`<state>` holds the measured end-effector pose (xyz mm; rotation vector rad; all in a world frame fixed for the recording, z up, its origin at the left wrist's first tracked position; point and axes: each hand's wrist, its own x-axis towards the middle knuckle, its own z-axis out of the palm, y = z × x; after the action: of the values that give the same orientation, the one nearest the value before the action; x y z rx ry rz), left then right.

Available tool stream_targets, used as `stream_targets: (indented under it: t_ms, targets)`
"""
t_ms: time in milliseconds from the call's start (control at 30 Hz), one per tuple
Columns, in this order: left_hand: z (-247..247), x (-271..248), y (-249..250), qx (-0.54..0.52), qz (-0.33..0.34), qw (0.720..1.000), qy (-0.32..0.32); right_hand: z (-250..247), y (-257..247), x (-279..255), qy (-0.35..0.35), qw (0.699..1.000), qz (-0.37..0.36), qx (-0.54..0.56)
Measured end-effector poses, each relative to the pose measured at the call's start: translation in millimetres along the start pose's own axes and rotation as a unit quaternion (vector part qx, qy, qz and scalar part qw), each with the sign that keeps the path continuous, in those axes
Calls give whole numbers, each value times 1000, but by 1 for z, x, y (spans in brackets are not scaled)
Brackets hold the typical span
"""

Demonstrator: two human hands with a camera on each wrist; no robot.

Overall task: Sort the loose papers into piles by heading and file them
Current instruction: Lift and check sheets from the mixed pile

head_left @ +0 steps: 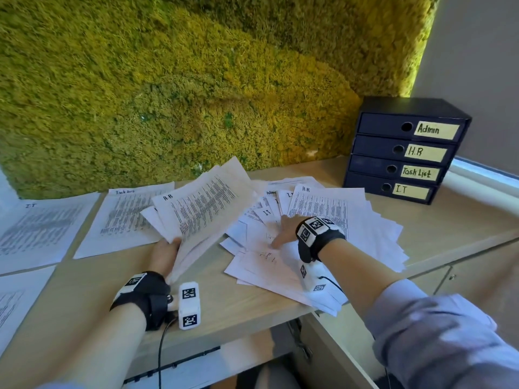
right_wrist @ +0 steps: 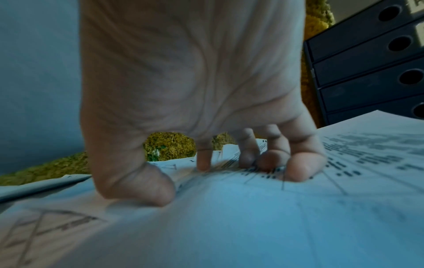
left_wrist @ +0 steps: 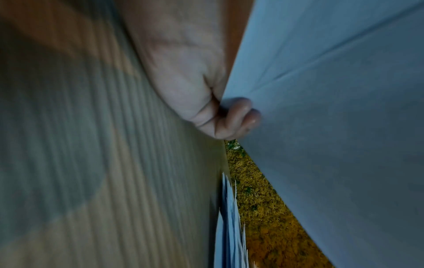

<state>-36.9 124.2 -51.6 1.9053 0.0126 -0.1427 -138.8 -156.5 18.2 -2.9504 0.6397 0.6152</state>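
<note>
Papers lie fanned in a loose heap (head_left: pixel 323 234) toward the right end of the desk (head_left: pixel 84 290), some sheets overhanging its front edge. The left hand (head_left: pixel 164 255) pinches a thin sheaf headed "H.R" (head_left: pixel 202 203) by its lower corner, thumb on top and 2 fingers (left_wrist: pixel 241 116) curled under, so the sheets tilt up off the desk and droop at the free end. The right hand (head_left: pixel 283 230) is spread with fingertips (right_wrist: pixel 300 168) and thumb pressing down on the heap's top sheets, gripping nothing.

Sorted pages sit along the left part of the desk: one pile headed "I.T" (head_left: pixel 39 228) near the left edge and one headed "Task List" (head_left: pixel 126 217) beside it. A dark 4-drawer file box (head_left: pixel 404 153), labelled Admin, H.R, Task List and I.T, stands at the back right corner, drawers closed.

These sheets look light, floppy and slick against each other; I'd guess a corner pinch lets them sag and slide apart. Holding a sheaf along a long edge, or squaring it first against the desk, should keep it together. Single sheets in the heap seem best slid out by a fingertip at the headed top edge while the other hand steadies the rest, especially those hanging over the front.
</note>
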Motion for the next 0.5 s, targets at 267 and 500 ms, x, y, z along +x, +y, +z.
stream_targets:
  t_ms: [267, 500]
  targets:
    - [6, -11, 3, -80, 20, 997, -13, -7, 18, -7, 10, 998, -54, 3]
    - [0, -2, -4, -62, 14, 998, -30, -5, 2, -4, -35, 996, -68, -54]
